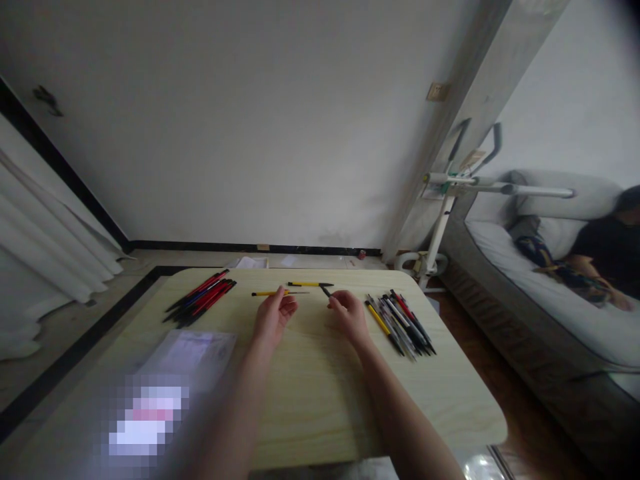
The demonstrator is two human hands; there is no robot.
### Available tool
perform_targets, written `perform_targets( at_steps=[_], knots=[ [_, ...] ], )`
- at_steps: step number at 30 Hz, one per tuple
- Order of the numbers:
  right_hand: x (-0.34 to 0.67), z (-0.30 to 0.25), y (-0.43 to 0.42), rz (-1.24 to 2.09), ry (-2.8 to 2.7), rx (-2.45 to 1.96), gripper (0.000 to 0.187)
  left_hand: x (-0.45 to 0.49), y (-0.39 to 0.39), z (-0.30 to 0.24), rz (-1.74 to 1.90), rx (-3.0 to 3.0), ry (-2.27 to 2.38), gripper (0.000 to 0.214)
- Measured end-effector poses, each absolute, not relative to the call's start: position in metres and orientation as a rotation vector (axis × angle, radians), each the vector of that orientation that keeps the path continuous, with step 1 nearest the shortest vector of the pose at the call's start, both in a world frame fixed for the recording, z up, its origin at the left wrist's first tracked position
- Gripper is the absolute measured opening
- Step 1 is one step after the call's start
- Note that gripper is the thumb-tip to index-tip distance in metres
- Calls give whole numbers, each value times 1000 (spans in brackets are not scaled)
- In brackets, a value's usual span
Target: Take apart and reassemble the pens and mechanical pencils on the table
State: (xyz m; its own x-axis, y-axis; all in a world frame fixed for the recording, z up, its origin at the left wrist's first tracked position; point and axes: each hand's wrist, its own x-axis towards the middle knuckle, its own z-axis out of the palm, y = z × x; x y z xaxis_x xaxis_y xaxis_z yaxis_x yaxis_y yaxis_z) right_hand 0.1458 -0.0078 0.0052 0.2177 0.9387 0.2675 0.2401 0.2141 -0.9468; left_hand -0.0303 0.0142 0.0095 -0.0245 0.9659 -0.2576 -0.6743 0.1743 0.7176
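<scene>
My left hand (276, 313) is closed on a yellow pen barrel (263, 294), with its thin bare refill (300, 293) pointing right. In my right hand (349, 313) a short black pen piece (325, 291) is pinched between thumb and fingers, a small gap away from the refill. Just beyond both hands lies a yellow pen (305, 285) with a black end. All this is over the pale wooden table (305, 400).
Red, black and blue pens (203, 298) lie bunched on the left. Several mixed pens and parts (403, 323) are piled on the right. A clear plastic bag (200, 350) lies front left. Exercise equipment (440, 227) and a person (610, 240) on a sofa are to the right.
</scene>
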Motion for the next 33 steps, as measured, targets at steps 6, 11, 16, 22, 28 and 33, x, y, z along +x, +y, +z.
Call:
perform_targets(
  at_steps=[6, 11, 16, 22, 28, 33],
  knots=[
    [144, 6, -6, 891, -1185, -1169, 18, -29, 14, 10, 1393, 459, 856, 23],
    [145, 5, -5, 935, -1144, -1113, 21, -29, 13, 10, 1406, 488, 886, 26],
    [145, 7, -7, 980, -1120, -1122, 20, -28, 12, 9, 1403, 519, 901, 29],
    [144, 7, -8, 995, -1110, -1136, 23, -28, 14, 7, 1391, 541, 916, 29],
    [144, 6, -7, 1012, -1094, -1144, 25, -28, 13, 8, 1377, 580, 930, 29],
    [144, 5, -7, 1014, -1106, -1132, 25, -27, 12, 8, 1384, 592, 930, 28]
  ],
)
